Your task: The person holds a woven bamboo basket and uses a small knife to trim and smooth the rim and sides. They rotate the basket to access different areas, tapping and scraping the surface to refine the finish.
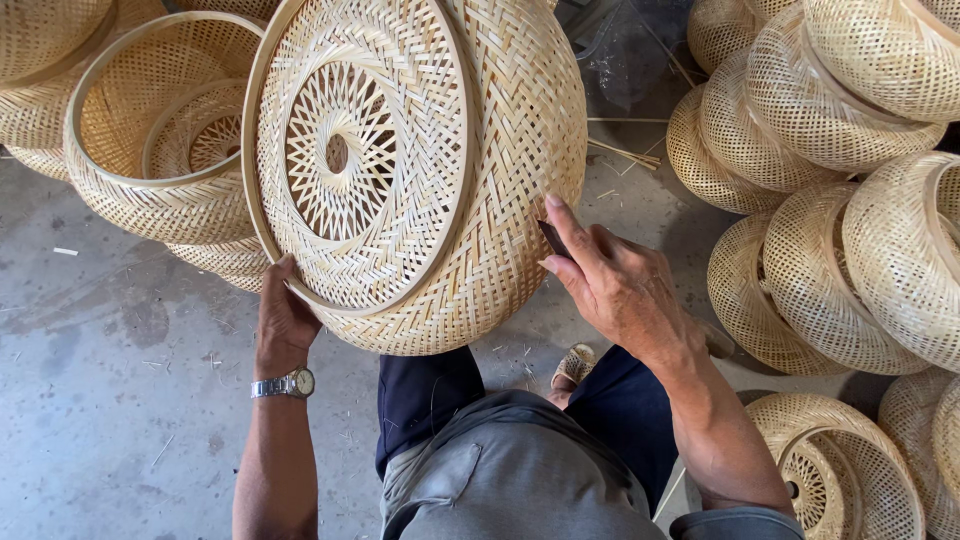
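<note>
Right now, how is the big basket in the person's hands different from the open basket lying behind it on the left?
The held basket is tipped on edge, gripped by the left hand and touched by the right hand; the open basket lies untouched in a pile. The held basket's face is closed by a woven spiral panel with a small centre hole; the open basket's mouth is open, with a smaller basket inside. The held one looks bigger. Both are pale woven bamboo.

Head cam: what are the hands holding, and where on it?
Left hand grips the large woven bamboo basket at its lower rim. Right hand pinches a small dark tool against the basket's woven side; which part it grips cannot be told.
</note>
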